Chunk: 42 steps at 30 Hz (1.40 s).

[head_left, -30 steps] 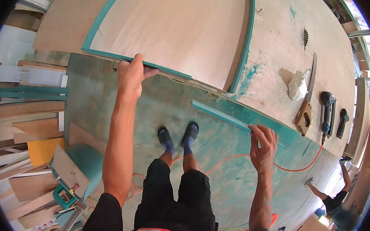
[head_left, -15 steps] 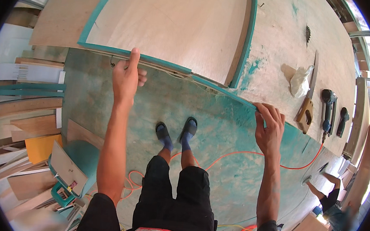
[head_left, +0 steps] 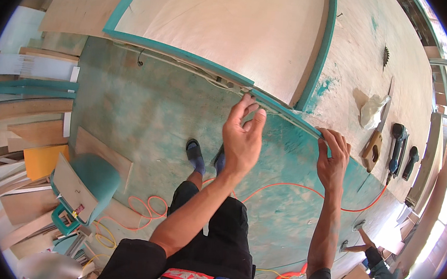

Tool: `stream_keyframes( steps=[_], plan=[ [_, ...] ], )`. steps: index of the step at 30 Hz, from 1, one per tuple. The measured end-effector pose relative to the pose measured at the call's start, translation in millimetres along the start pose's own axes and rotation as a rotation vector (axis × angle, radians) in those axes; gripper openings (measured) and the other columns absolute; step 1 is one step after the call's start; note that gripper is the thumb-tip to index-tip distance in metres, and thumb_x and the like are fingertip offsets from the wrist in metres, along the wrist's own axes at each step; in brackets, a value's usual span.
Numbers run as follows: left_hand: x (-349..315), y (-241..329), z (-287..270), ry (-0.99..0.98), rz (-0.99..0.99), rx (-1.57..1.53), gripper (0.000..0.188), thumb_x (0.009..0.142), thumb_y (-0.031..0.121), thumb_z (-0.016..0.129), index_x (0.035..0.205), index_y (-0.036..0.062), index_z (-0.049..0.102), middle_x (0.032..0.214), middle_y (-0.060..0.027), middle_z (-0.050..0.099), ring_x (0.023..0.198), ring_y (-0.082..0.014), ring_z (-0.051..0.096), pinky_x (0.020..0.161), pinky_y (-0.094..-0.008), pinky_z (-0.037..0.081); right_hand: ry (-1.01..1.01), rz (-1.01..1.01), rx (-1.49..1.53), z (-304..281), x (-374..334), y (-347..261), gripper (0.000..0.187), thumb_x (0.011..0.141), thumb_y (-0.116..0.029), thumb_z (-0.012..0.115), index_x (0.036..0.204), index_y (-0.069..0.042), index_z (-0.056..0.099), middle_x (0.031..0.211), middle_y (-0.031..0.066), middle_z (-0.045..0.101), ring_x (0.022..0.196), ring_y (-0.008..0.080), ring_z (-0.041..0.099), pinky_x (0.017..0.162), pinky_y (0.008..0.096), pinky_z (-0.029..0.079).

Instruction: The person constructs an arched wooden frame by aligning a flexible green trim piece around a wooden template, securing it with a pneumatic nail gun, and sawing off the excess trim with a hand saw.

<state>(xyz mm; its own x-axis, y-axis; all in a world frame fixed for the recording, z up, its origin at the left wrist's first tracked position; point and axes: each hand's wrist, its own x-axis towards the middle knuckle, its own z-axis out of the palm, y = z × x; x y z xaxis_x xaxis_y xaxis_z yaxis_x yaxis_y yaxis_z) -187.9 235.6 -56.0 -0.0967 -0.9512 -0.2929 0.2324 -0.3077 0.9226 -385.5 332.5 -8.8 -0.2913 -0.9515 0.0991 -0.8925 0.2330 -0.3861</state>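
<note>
A long teal-painted wooden strip (head_left: pixel 287 112) runs along the near edge of the workbench, its right end standing out past the frame. My right hand (head_left: pixel 333 156) is closed on that right end, fingers over the top and thumb below. Farther left, my left hand (head_left: pixel 242 136) is just under the strip, fingers bent with the tips at its underside and the thumb apart. Beside the strip lies a shallow wooden panel (head_left: pixel 227 29) with a teal-edged frame, flat on the bench.
On the bench's right side lie a handsaw (head_left: pixel 374 146), a crumpled white plastic bag (head_left: pixel 372 112), a black nail gun (head_left: pixel 397 142) and a small black-handled tool (head_left: pixel 412 162). An orange air hose (head_left: pixel 288 184) crosses the floor. A teal chair (head_left: pixel 97 179) stands left; another person (head_left: pixel 381 270) is at far right.
My left hand has left the panel's front-left edge and moved right to the strip. My right hand keeps its grip on the strip's end. The view has shifted slightly.
</note>
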Motion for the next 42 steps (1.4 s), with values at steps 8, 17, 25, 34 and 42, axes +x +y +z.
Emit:
stream_keyframes(
  steps=[8, 17, 25, 34, 42],
  plan=[
    [-10, -3, 12, 0.028, 0.01, -0.123, 0.052, 0.104, 0.012, 0.063, 0.147, -0.0103, 0.045, 0.147, -0.0235, 0.051, 0.14, -0.0294, 0.049, 0.111, -0.0353, 0.047, -0.018, 0.002, 0.004, -2, 2, 1, 0.024, 0.095, -0.003, 0.065, 0.117, -0.009, 0.073, 0.109, 0.0067, 0.071, 0.103, 0.0249, 0.063, 0.09, 0.0365, 0.04],
    [-9, 3, 17, 0.042, 0.021, -0.221, 0.052, 0.104, 0.011, 0.062, 0.148, -0.0092, 0.044, 0.148, -0.0223, 0.05, 0.142, -0.0297, 0.047, 0.113, -0.0353, 0.043, -0.036, 0.032, 0.003, -1, 5, 1, 0.025, 0.095, -0.003, 0.065, 0.118, -0.008, 0.072, 0.111, 0.0079, 0.071, 0.104, 0.0261, 0.063, 0.094, 0.0375, 0.041],
    [-4, 6, 21, 0.043, 0.035, -0.226, 0.049, 0.104, 0.008, 0.061, 0.148, -0.007, 0.046, 0.144, -0.0188, 0.052, 0.138, -0.0282, 0.051, 0.114, -0.0374, 0.047, -0.032, -0.003, -0.023, -2, 12, -1, 0.026, 0.093, 0.0, 0.065, 0.118, -0.007, 0.071, 0.112, 0.0081, 0.071, 0.105, 0.0264, 0.063, 0.094, 0.0378, 0.042],
    [17, 36, 49, 0.223, -0.209, -0.079, 0.046, 0.104, 0.017, 0.063, 0.133, -0.0167, 0.052, 0.125, -0.0214, 0.052, 0.116, -0.0254, 0.061, 0.101, -0.0368, 0.053, -0.027, -0.037, -0.025, -4, 19, 1, 0.026, 0.091, 0.001, 0.067, 0.116, -0.006, 0.072, 0.111, 0.0084, 0.072, 0.104, 0.0268, 0.064, 0.092, 0.0385, 0.043],
    [15, 24, 79, 0.453, -0.073, 0.0, 0.037, 0.102, 0.011, 0.063, 0.129, -0.0145, 0.056, 0.125, -0.0209, 0.052, 0.112, -0.0264, 0.062, 0.097, -0.0364, 0.054, 0.057, -0.025, -0.114, -1, 11, 2, 0.038, 0.088, -0.007, 0.075, 0.126, -0.01, 0.069, 0.116, 0.007, 0.071, 0.11, 0.0258, 0.064, 0.107, 0.0417, 0.039]
  ],
)
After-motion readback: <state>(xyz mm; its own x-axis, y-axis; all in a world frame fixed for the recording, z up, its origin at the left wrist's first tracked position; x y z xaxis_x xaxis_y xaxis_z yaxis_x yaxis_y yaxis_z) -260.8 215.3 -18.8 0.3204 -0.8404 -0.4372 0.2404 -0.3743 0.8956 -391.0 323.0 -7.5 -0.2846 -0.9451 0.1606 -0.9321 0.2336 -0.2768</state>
